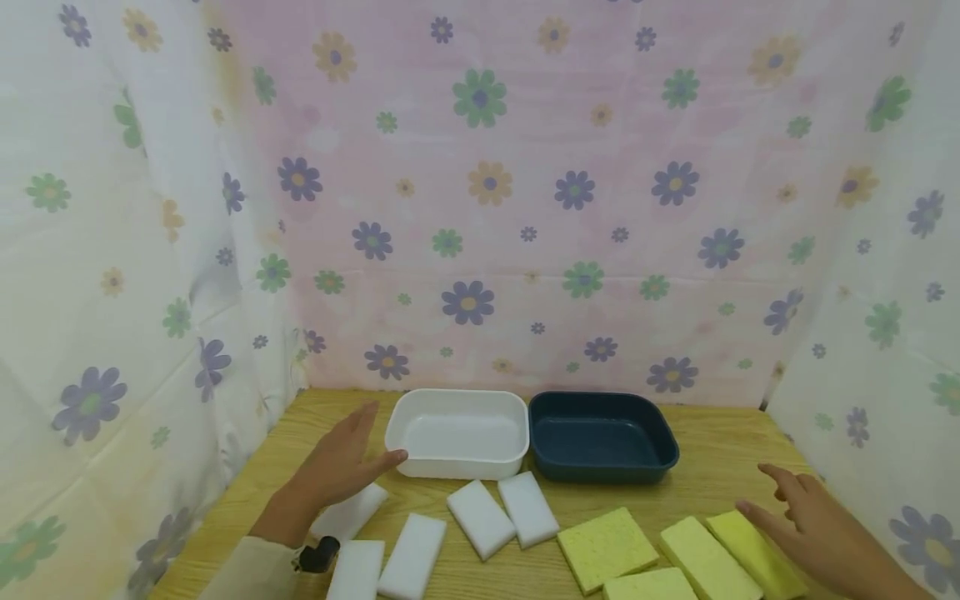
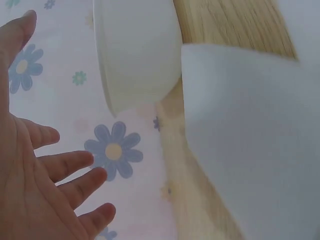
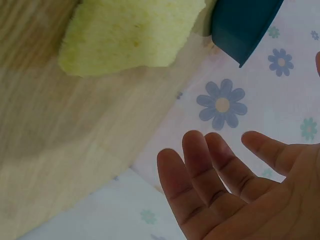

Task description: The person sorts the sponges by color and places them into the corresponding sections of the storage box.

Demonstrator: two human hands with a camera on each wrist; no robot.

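My left hand (image 1: 341,458) hovers at the left end of the white tray (image 1: 457,468), fingers extended and holding nothing. Under it lies a white sponge block (image 1: 351,512), partly covered by the hand in the head view. Several more white blocks (image 1: 480,518) lie in front of the white tray. On the right, my right hand (image 1: 813,525) is held over the yellow sponges (image 1: 708,554), its fingers spread loosely and nothing in them. In the right wrist view, a yellow sponge (image 3: 130,37) shows beyond the fingertips. The left wrist view has a white block (image 2: 250,130) close by.
A dark blue tray (image 1: 607,473) stands right beside the white one at the back of the wooden table (image 1: 720,467). Flower-patterned cloth (image 1: 480,208) hangs behind and along both sides. A dark band (image 1: 318,554) is on the left wrist.
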